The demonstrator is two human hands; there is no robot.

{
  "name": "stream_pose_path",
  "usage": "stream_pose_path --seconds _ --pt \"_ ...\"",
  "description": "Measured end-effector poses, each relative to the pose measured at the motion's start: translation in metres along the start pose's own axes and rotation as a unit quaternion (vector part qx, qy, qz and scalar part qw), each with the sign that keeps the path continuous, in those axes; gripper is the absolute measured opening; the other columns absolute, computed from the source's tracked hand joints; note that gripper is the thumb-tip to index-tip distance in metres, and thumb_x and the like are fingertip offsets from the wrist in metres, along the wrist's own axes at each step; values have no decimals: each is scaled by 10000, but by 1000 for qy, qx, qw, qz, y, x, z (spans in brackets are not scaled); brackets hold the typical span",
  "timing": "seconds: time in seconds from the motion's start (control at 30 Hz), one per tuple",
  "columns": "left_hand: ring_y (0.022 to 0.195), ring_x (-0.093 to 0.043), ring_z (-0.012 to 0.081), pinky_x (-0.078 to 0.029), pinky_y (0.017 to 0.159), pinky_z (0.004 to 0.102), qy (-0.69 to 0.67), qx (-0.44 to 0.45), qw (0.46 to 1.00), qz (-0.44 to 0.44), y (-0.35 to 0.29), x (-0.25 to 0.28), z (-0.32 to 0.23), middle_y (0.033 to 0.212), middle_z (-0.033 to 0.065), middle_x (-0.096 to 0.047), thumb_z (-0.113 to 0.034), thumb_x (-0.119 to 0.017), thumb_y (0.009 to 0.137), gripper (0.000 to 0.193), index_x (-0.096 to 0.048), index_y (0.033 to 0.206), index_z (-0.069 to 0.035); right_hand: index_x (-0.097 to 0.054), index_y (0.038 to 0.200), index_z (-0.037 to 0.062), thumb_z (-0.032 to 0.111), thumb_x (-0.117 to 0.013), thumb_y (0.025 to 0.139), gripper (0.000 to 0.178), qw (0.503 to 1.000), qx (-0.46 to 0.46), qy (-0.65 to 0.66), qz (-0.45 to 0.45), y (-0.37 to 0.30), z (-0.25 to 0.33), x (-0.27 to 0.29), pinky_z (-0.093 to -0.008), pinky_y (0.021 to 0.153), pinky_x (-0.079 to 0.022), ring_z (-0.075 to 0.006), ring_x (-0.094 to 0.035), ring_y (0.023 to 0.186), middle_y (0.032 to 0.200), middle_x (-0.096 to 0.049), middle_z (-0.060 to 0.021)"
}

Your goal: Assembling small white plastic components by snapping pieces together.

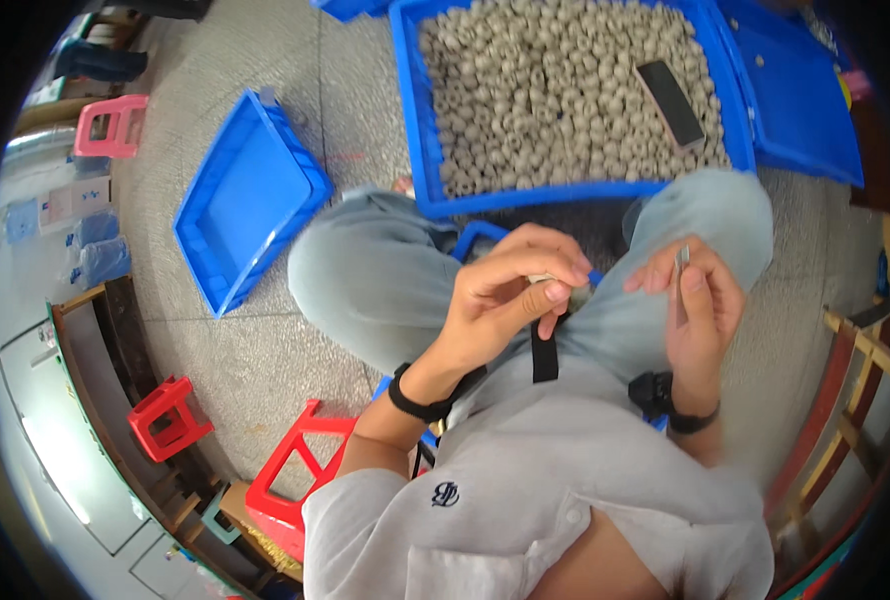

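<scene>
Above my lap, my left hand (515,290) is closed in a pinch, thumb against fingers. Between them shows a small pale piece (542,278), mostly covered by the fingers, so its kind is unclear. To its right, my right hand (700,300) grips a thin, flat metal tool (682,262) upright between thumb and fingers; its lower part is hidden. The two hands are apart. Just beyond my knees stands a blue bin (565,198) full of small round greyish-beige parts (535,100) with holes in them.
A dark phone (670,105) lies on the parts. One blue tray (250,200) sits on the floor at left, and a blue lid or tray (800,110) adjoins the bin's right side. Red stools (290,470) and a pink stool (112,127) stand at left; wooden framing (850,400) is at right.
</scene>
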State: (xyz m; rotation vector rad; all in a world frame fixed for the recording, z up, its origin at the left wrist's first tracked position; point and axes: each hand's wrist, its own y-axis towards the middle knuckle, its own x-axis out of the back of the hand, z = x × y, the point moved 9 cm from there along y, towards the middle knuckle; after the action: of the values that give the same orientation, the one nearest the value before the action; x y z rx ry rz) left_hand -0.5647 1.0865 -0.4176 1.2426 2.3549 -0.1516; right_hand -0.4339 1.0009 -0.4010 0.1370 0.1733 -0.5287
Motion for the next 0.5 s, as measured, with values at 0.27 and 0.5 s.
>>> stream_pose_path --seconds 0.27,0.5 --pt "900 -541 158 -455 814 249 -297 370 840 -263 -46 66 142 1073 89 -507 -119 -468 876 414 -345 1255 -7 -484 730 -13 120 -430 888 213 995 10 42 -87 -4 -6 56 -310 615 -478 -123 -470 632 694 -475 -59" --pt "1267 -246 308 -312 1009 384 -218 -22 929 -297 103 89 -26 1375 205 -201 -179 -429 886 582 -130 1346 16 -485 731 0 132 -427 893 216 994 34 44 -92 -10 4 74 -309 623 -475 -127 -479 635 685 -476 -61"
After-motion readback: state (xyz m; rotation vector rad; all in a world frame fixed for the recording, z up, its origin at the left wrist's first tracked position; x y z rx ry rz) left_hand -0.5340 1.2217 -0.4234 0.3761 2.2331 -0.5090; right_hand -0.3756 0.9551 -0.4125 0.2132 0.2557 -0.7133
